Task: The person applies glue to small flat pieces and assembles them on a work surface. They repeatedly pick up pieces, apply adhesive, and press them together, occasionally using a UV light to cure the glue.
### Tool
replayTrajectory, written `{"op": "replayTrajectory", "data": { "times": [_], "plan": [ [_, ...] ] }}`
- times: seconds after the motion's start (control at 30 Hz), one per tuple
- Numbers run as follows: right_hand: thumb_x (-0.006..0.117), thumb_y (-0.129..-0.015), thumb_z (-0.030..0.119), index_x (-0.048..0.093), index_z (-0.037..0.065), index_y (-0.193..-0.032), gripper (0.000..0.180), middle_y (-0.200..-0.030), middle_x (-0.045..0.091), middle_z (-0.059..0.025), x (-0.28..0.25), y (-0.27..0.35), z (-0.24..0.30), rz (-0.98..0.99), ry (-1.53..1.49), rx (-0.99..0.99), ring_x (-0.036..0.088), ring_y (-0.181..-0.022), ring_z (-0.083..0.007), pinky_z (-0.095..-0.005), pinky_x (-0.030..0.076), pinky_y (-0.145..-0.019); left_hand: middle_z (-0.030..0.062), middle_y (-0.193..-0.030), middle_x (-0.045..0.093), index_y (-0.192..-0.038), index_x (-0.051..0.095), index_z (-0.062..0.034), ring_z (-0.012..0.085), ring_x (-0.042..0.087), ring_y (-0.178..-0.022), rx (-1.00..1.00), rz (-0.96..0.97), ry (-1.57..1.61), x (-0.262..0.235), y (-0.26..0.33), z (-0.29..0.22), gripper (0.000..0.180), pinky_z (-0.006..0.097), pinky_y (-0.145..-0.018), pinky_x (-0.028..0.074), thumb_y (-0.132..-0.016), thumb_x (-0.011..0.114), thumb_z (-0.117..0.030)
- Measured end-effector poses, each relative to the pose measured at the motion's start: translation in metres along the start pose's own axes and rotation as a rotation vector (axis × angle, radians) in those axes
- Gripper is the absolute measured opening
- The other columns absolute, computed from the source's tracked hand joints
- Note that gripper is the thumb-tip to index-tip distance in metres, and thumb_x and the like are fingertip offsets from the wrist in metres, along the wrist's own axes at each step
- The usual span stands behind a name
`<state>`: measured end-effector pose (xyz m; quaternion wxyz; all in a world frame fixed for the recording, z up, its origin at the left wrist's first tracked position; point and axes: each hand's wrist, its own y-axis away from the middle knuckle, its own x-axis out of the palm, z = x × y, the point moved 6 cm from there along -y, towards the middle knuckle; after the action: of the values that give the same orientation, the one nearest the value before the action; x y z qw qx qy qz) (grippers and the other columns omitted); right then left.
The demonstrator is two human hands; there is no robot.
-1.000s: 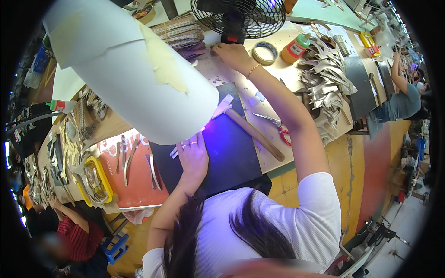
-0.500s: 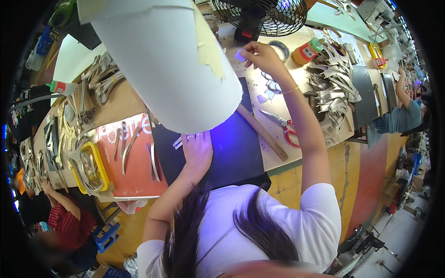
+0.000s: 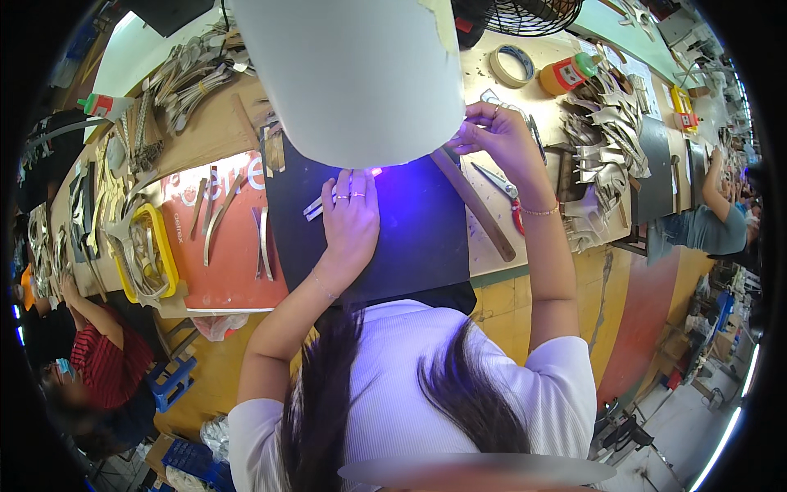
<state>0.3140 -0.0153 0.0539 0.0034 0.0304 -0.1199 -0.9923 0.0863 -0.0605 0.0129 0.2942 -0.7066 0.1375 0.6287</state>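
Long wooden workbench (image 3: 246,131) in crowded workshop, left hand (image 3: 351,215) flat, fingers spread on black mat (image 3: 418,238), right hand (image 3: 500,135) pinching small piece at mat's far edge, tape roll (image 3: 512,64), fan (image 3: 533,12), metal strips (image 3: 602,123).

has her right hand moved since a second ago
Yes. The right hand pulled back from beside the fan base toward the near side of the bench, now close by the black mat.

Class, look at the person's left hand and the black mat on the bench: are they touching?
Touching. The head view shows the left hand lying palm-down, fingers spread, flat on the black rectangular mat, with no gap visible beneath it.
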Motion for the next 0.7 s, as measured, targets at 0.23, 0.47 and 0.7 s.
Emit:
{"op": "replayTrajectory", "data": {
  "times": [0.23, 0.47, 0.7],
  "plan": [
    [0.066, -0.092, 0.013, 0.071, 0.000, -0.106, 0.020, -0.089, 0.073, -0.0088, -0.039, 0.021, -0.028, -0.085, 0.445, 0.105, 0.071, -0.077, -0.0134, -0.0258, 0.055, -0.067, 0.0128, -0.117, 0.054, -0.124, 0.057, 0.0024, 0.0271, 0.049, -0.120, -0.005, -0.010, 0.014, 0.002, 0.000, 0.000, 0.045, 0.046, -0.103, 0.036, -0.080, 0.060, -0.006],
    [0.066, -0.089, 0.009, 0.073, 0.000, -0.102, 0.017, -0.087, 0.073, -0.0117, -0.078, 0.048, -0.067, -0.273, 0.588, 0.081, 0.069, -0.073, -0.0158, -0.0285, 0.053, -0.067, 0.0129, -0.118, 0.054, -0.120, 0.060, 0.0022, 0.0270, 0.049, -0.121, 0.018, -0.026, 0.003, 0.004, 0.001, -0.001, 0.039, 0.046, -0.103, 0.036, -0.082, 0.060, -0.005],
    [0.070, -0.087, 0.011, 0.073, 0.001, -0.101, 0.018, -0.078, 0.073, -0.0096, -0.072, 0.043, -0.083, -0.330, 0.430, 0.111, 0.069, -0.066, -0.0113, -0.0263, 0.052, -0.060, 0.0133, -0.119, 0.054, -0.120, 0.060, 0.0023, 0.0272, 0.049, -0.121, 0.015, -0.024, -0.016, 0.001, 0.001, -0.002, 0.038, 0.045, -0.102, 0.037, -0.083, 0.060, -0.005]
  ]
}}
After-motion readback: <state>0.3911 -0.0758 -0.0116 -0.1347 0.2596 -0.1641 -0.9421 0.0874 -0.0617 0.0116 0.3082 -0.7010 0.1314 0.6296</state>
